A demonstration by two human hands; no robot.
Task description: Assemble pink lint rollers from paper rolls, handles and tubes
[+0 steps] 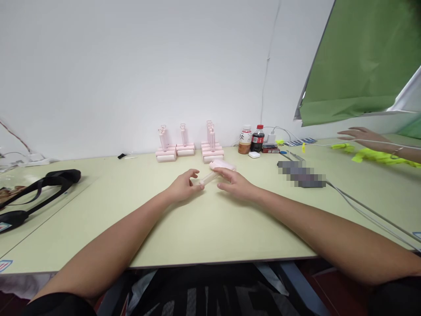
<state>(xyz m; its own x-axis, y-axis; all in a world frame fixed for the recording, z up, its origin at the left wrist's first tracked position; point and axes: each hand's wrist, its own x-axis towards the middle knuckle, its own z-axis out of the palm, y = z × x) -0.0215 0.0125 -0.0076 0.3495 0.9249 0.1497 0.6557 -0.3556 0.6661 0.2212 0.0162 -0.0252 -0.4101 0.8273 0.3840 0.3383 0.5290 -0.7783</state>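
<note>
A pale pink lint-roller-like item with a clear handle (209, 177) lies slanted on the table between my hands. Its wide head (222, 165) points away from me, partly behind my right fingers. My left hand (184, 186) is beside the handle's near end, thumb at or against its tip, fingers apart. Over the handle near the head, my right hand (237, 184) has its fingertips on or just above the item, thumb held away. Behind them, similar pink items stand with handles upright: a left group (166, 153), one in the middle (186, 149) and a stacked group (213, 154).
Right of the pink items are a juice bottle (244, 140), a cola bottle (257, 139) and a small white case (254, 154). A blurred-out dark device (301, 174) trails cables. Another person's hand (365, 135) is over yellow strips (378, 156). Black straps (49, 188) lie left.
</note>
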